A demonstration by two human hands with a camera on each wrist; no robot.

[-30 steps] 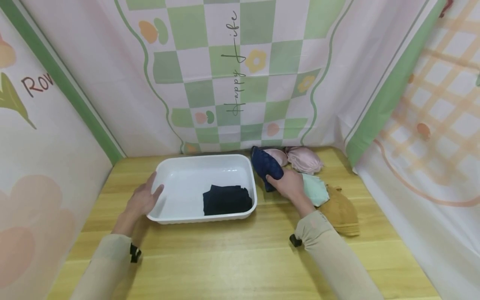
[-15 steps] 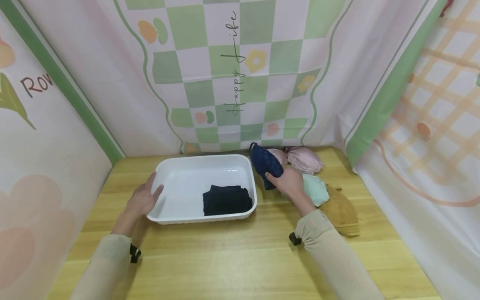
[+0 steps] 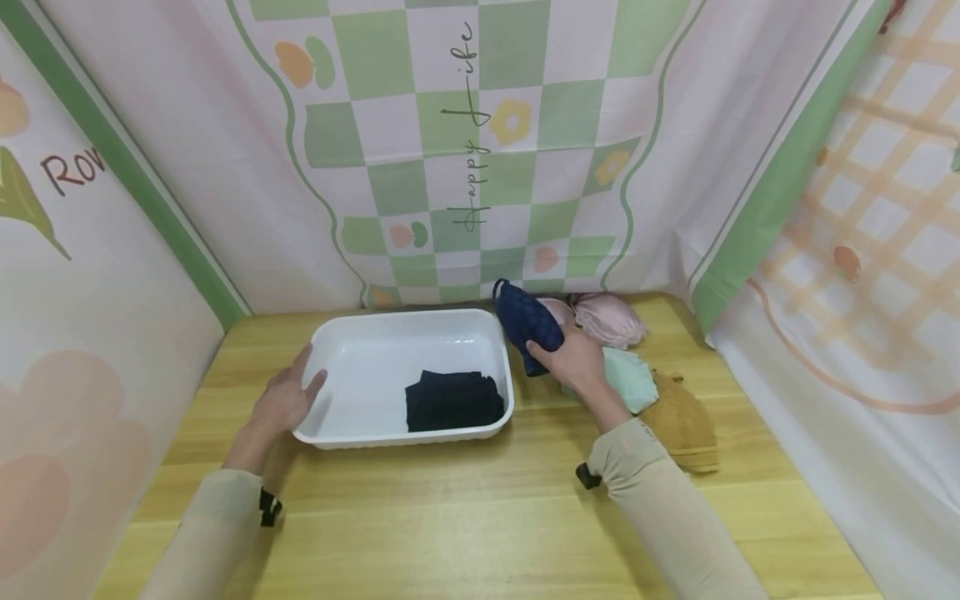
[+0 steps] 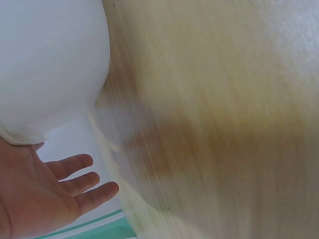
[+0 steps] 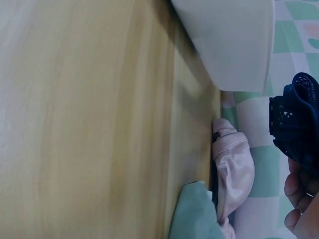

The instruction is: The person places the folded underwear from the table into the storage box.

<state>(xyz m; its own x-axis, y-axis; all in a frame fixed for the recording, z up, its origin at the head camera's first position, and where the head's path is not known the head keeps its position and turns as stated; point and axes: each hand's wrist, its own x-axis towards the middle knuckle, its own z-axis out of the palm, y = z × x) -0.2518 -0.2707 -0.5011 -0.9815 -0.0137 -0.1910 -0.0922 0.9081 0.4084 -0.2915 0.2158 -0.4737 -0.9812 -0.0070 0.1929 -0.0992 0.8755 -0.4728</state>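
Observation:
In the head view my right hand [image 3: 577, 360] grips a folded navy bra [image 3: 527, 321], with the thumb laid across its near side. The right wrist view shows the navy bra [image 5: 295, 119] raised above the table, its hook band and a strap loop facing out. My left hand [image 3: 285, 398] rests at the left rim of a white tray [image 3: 390, 440], thumb over the rim. Three straight, spread fingers [image 4: 79, 167] hang outside the tray in the left wrist view. A folded black garment [image 3: 454, 402] lies in the tray's near right corner.
Right of the tray, a pink bra [image 3: 609, 320] lies at the table's back edge. A mint-green folded garment [image 3: 632, 379] and a mustard-yellow bra [image 3: 681, 423] lie nearer. Printed curtains [image 3: 480, 167] hang behind and at both sides of the wooden table [image 3: 450, 533].
My right hand has lifted the navy bra slightly and moved it a little left and back, toward the tray's right rim. My left hand has stayed still at the tray.

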